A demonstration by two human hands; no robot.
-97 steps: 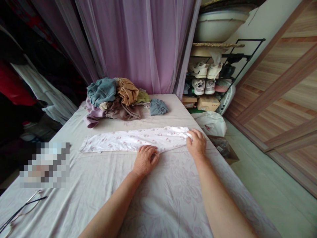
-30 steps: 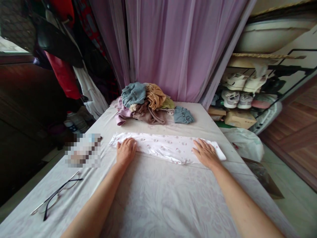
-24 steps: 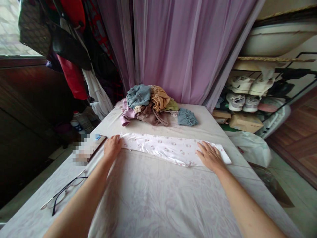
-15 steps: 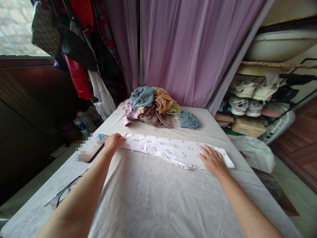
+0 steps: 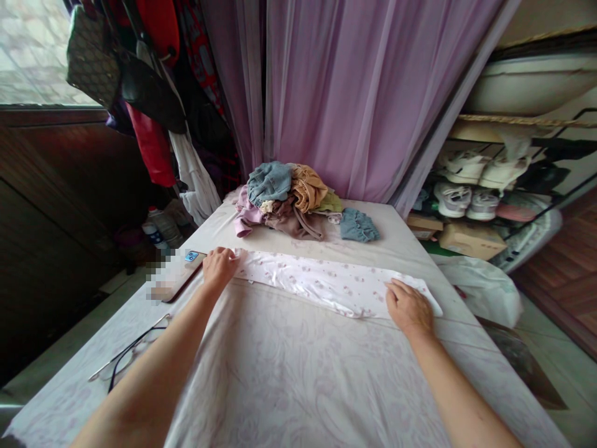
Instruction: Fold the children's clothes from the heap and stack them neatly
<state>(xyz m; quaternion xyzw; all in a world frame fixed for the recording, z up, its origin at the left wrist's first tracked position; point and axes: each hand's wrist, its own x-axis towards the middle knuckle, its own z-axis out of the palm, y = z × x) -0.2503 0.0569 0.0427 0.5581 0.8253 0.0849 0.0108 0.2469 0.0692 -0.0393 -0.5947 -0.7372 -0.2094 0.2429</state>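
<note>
A white garment (image 5: pixel 317 281) with a small print lies folded into a long flat strip across the bed, slightly creased along its near edge. My left hand (image 5: pixel 219 267) is closed on its left end, fingers bent over the fabric. On the right end rests my right hand (image 5: pixel 410 308), its fingers drawn together and curled at the cloth; the fingertips are partly hidden. Just left of my left hand lies a phone (image 5: pixel 181 279), partly blurred out.
A heap of clothes (image 5: pixel 286 202) sits at the far end of the bed (image 5: pixel 303 373), with a blue-grey folded piece (image 5: pixel 359 225) beside it. Eyeglasses (image 5: pixel 125 354) lie near the left edge. A purple curtain (image 5: pixel 336 93) hangs behind; shoes (image 5: pixel 466 200) stand on a rack at right.
My right hand has gone from spread flat to fingers curled together, and has shifted slightly right on the garment. My left hand stays at the left end. The view has shifted slightly.
</note>
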